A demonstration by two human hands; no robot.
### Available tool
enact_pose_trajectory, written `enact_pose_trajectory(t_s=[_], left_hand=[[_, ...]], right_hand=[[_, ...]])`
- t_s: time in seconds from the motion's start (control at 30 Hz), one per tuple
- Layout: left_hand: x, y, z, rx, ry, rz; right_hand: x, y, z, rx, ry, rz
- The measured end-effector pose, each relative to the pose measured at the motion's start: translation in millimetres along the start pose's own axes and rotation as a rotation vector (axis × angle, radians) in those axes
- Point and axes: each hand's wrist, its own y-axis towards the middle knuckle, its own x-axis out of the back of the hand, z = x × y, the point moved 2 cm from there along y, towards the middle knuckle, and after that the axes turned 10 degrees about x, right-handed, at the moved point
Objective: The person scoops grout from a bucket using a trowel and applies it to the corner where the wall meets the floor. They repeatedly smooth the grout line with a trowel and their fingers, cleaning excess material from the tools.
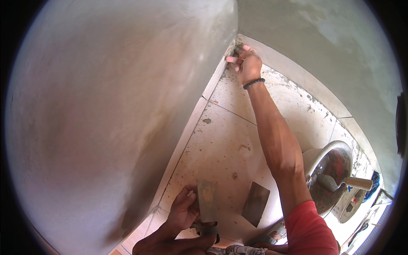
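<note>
My right hand (pixel 250 68) reaches far forward into the corner where the two walls meet, low at the skirting. Its fingers are bent around a small, dark, flat piece that I cannot make out, and some fingertips touch or nearly touch the skirting tiles (pixel 216 80). Close to my body, my left hand (pixel 183 208) grips the left edge of a flat rectangular metal plate (pixel 208 200), grey with brownish smears. On the floor between my arms lies a second dark rectangular plate (pixel 256 204).
Smooth grey plastered walls rise at the left (pixel 97 106) and right (pixel 340 55). Spatters mark the pale tiled floor (pixel 221 140). Beside my right arm stands a pale bucket (pixel 347 148) with a wooden-handled trowel (pixel 358 183) across it. More containers and a blue bag (pixel 374 187) crowd the right edge.
</note>
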Motion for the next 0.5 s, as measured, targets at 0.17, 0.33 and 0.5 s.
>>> enact_pose_trajectory(t_s=[0.17, 0.33, 0.5], left_hand=[[-0.5, -1.4, -2.6, 0.005, 0.011, -0.004], [4.4, -1.6, -2.0, 0.000, 0.007, -0.015], [3.6, -1.1, -2.7, 0.005, -0.002, 0.019]], right_hand=[[-0.9, 2.0, -0.5, 0.071, 0.030, 0.023], [-14.2, -3.5, 6.2, 0.194, -0.171, 0.094], [-10.8, -7.4, 0.2, 0.523, -0.626, 0.289]])
